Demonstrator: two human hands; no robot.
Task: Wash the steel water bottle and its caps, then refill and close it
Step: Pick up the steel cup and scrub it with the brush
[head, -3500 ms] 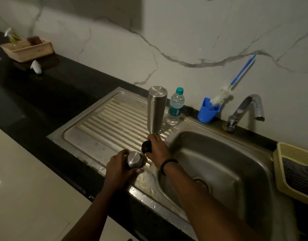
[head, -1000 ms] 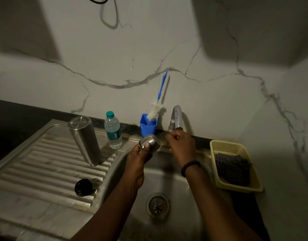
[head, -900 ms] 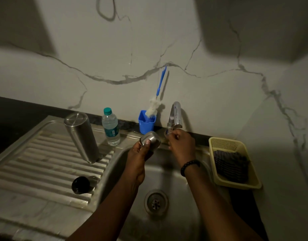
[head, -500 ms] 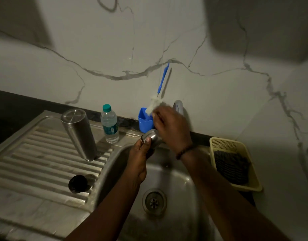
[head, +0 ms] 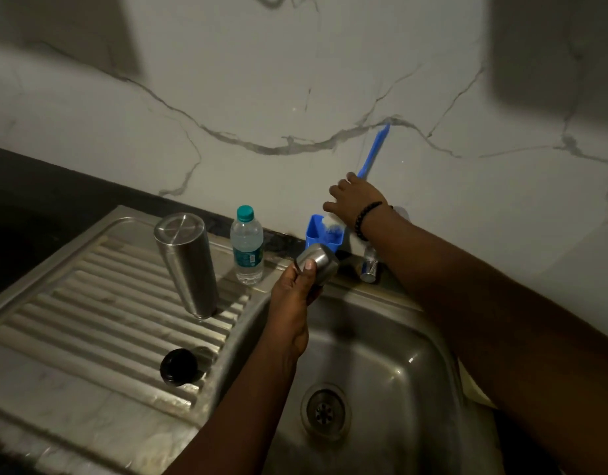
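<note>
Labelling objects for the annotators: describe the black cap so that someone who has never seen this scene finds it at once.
Start at the steel sink and go to the ribbed drainboard on its left. The black cap lies on the drainboard's near edge, close to the basin rim and nearer the camera than the inverted steel bottle. It is the only small, round, black thing there; the other cap is steel.

I'm in a home kitchen: steel sink (head: 415, 371) with ribbed drainboard (head: 100, 303), tap (head: 369, 265), dark countertop (head: 39, 197), marble-look wall (head: 261, 97).

Left hand (head: 295, 293) around steel cap (head: 319, 262)
</note>
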